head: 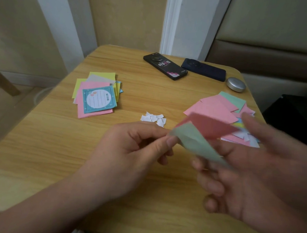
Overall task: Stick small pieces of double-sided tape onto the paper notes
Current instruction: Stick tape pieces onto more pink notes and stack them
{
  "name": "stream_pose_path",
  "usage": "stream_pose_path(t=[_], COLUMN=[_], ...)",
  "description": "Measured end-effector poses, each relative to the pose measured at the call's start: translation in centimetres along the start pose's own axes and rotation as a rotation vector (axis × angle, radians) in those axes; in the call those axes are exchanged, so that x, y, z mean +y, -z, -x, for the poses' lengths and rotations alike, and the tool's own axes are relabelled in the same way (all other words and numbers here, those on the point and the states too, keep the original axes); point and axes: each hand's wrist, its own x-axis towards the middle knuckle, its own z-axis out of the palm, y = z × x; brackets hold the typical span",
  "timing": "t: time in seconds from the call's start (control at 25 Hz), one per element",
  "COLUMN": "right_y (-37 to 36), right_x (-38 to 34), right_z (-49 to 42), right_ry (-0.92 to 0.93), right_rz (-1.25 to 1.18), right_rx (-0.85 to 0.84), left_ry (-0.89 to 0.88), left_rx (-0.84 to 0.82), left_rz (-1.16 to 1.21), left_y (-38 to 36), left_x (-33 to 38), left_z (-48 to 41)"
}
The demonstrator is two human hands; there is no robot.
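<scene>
Left hand (129,150) pinches green note (196,141) corner, prob peeling it off pink note (211,126); right hand (252,175) under both, grip too blurry to tell. Tape bits (153,118) mid-frame, handy.

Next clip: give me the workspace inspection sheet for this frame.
Surface: wooden table, light grain.
Job's things: note stack at left; spread notes at right; white tape pieces between them.
Clutter: black phone, dark blue phone, silver oval case at the back.
Grippers: left hand pinches green note at its corner; right hand, blurred, beneath it and pink note, grip unclear.
Cables: nothing seen.
Surroundings: beige walls, white trim, padded seat at right.
</scene>
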Motion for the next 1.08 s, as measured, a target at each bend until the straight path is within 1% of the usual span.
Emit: stream_pose_path(t=[0.04,0.08,0.12,0.16,0.2,0.24,0.28,0.32,0.36,0.44,0.6,0.68,0.76,0.84,0.88,1.0,1.08], right_y=[0.5,0.9,0.9,0.4,0.0,-0.9,-1.6,-2.2,-2.4,-2.4,-2.3,-2.2,-2.5,-2.2,-2.0,-1.8,-1.9], right_x=[-0.1,-0.1,0.2,0.5,0.8,0.9,0.9,0.9,0.7,0.7,1.2,1.3,1.3,1.4,1.5,1.8,1.9], right_z=[0.7,1.6,1.7,1.9,1.9,2.1,2.4,2.6,2.4,2.0,1.3,0.9,0.8,0.9,0.9,1.1,1.2], right_ry=[-0.021,-0.049,0.07,0.168,0.312,0.419,0.451,0.428,0.445,0.417,0.338,0.329,0.33,0.357,0.369,0.379,0.366], right_rz=[-0.064,-0.045,0.161,0.462,0.802,1.076,1.177,1.145,1.095,1.018,0.659,0.443,0.323,0.343,0.382,0.447,0.458], right_rx=[0.007,0.045,0.117,0.132,0.309,0.454,0.534,0.569,0.608,0.624,0.474,0.457,0.455,0.474,0.476,0.432,0.377], left_ry=[0.026,0.056,0.085,0.11,0.131,0.148,0.157,0.158,0.155,0.141,0.104,0.093,0.088,0.081,0.088,0.219,0.283], left_rx=[0.017,0.03,0.035,0.032,0.026,0.013,-0.008,-0.036,-0.062,-0.089,-0.062,-0.064,-0.078,-0.108,-0.119,-0.09,-0.108], left_rz=[-0.025,-0.029,-0.021,-0.003,0.016,0.024,0.025,0.029,0.042,0.095,0.146,0.146,0.134,0.175,0.236,0.588,0.745], left_y=[0.0,0.0,-0.2,-0.4,-0.7,-0.9,-1.0,-1.1,-1.3,-1.6,-2.0,-2.1,-2.0,-1.8,-1.6,-1.2,-1.4], left_x=[0.0,0.1,0.3,0.5,0.5,0.5,0.4,0.3,0.2,0.3,-0.2,-0.3,-0.4,-0.3,-0.2,-0.3,-0.5], left_z=[0.0,0.0,0.1,0.2,0.3,0.4,0.5,0.6,0.7,0.9,1.1,1.2,1.2,1.1,0.9,0.0,-0.2])
